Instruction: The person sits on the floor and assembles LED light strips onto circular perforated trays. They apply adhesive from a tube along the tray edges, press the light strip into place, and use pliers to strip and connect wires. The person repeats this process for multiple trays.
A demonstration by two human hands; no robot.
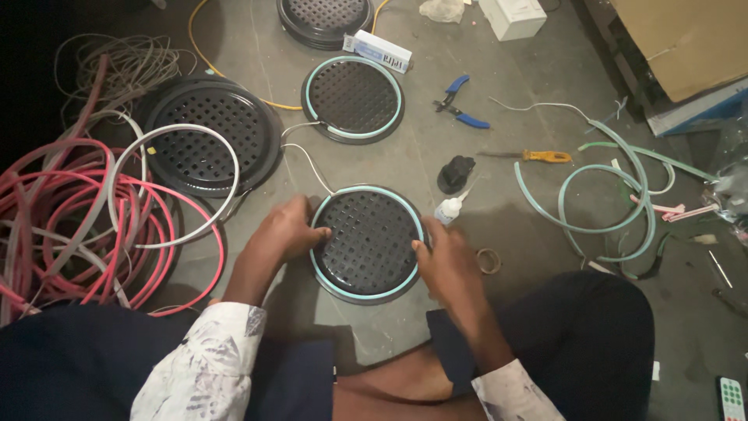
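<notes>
Left hand grasps the left rim of a round black perforated disc edged with pale green tubing. Right hand grips its right rim. A small glue bottle lies just right of the disc.

The round grille disc lies on the floor directly before the person, between the left hand on its left rim and the right hand on its right rim. Behind it lies a second grille disc, and further behind that a third one. To the left of the second disc a larger grille disc lies, and left of that a heap of cables. Just right of the near disc stands a small glue bottle. Behind the bottle lie pliers and a screwdriver. Far right lies a coil of tubing.
</notes>
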